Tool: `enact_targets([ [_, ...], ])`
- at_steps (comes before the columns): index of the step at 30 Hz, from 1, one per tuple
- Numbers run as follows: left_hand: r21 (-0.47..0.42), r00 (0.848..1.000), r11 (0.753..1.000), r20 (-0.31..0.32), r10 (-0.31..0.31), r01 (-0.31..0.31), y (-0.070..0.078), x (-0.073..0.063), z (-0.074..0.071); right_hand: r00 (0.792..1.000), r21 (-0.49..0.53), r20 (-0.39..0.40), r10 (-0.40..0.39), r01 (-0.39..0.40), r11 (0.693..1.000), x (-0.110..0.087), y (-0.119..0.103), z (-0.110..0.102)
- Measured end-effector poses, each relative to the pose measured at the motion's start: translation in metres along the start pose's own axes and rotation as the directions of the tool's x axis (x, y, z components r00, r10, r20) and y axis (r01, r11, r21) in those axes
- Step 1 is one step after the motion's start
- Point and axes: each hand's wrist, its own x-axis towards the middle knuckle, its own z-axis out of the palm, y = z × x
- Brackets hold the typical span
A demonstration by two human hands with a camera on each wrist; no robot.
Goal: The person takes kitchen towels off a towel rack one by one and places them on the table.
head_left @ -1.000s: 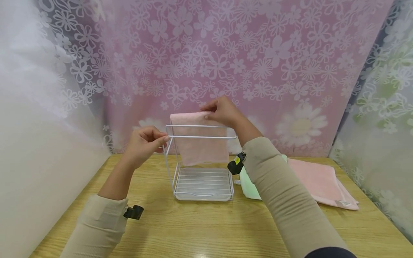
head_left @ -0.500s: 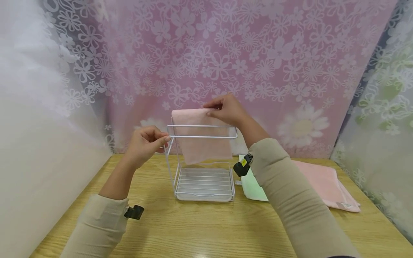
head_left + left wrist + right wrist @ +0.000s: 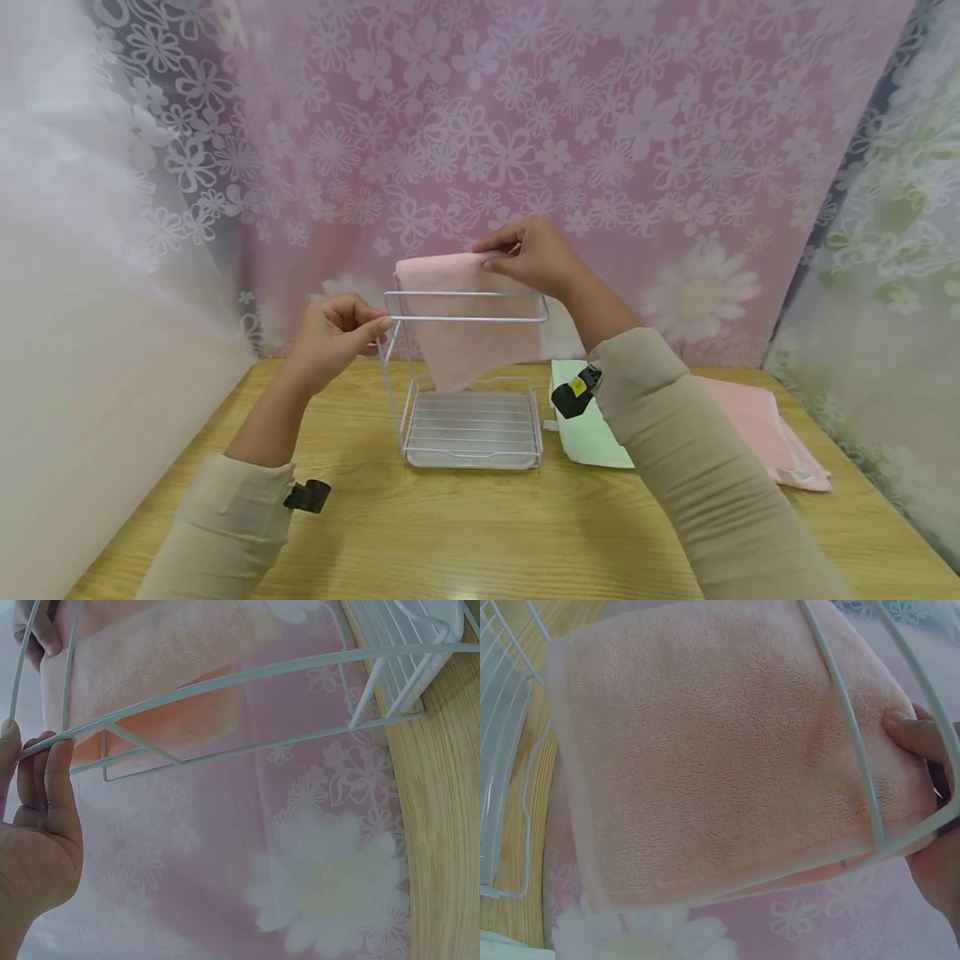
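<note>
A white wire rack [image 3: 472, 318] stands on the wooden table, and my left hand [image 3: 333, 342] pinches its upper left corner between thumb and fingers. Over the rack's rear top bar hangs a folded pink towel [image 3: 465, 333]. My right hand [image 3: 536, 254] pinches the towel's top fold near its right end, thumb in front. In the right wrist view the towel [image 3: 705, 750] spreads wide behind the rack's bars, the thumb [image 3: 911, 733] pressed on its fluffy face. The left wrist view shows the left fingers [image 3: 56, 787] at the rack's bar, with the towel beyond.
At the rack's foot sits a white tray [image 3: 472, 425] under a wire grid. To its right lie a green towel [image 3: 588, 429] and another pink towel [image 3: 757, 425], partly behind the right sleeve. A pink flowered curtain [image 3: 645, 167] hangs behind the table.
The right hand has moved slightly up and right with the towel's fold. The towel's lower edge now slants, its left corner hanging lower. The left hand stays at the rack's corner.
</note>
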Motion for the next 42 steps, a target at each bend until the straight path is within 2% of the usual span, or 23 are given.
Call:
enact_targets([
  [10, 0.010, 1.000, 1.000, -0.007, 0.005, -0.005, -0.001, -0.002, -0.002, 0.999, -0.011, -0.005, -0.047, 0.047, 0.999, -0.012, -0.006, 0.002],
  [22, -0.016, 1.000, 1.000, -0.010, 0.018, -0.018, -0.002, -0.001, 0.000, 0.992, 0.034, -0.028, -0.122, 0.123, 0.992, -0.022, -0.003, 0.002],
  [35, -0.010, 1.000, 1.000, -0.019, 0.013, -0.013, -0.001, 0.000, 0.001, 0.991, 0.083, -0.043, -0.124, 0.127, 0.988, -0.032, -0.007, -0.003],
  [42, 0.002, 1.000, 1.000, -0.014, 0.000, 0.000, -0.001, 0.000, 0.001, 0.987, 0.090, -0.048, -0.156, 0.160, 0.983, -0.038, -0.010, -0.006],
])
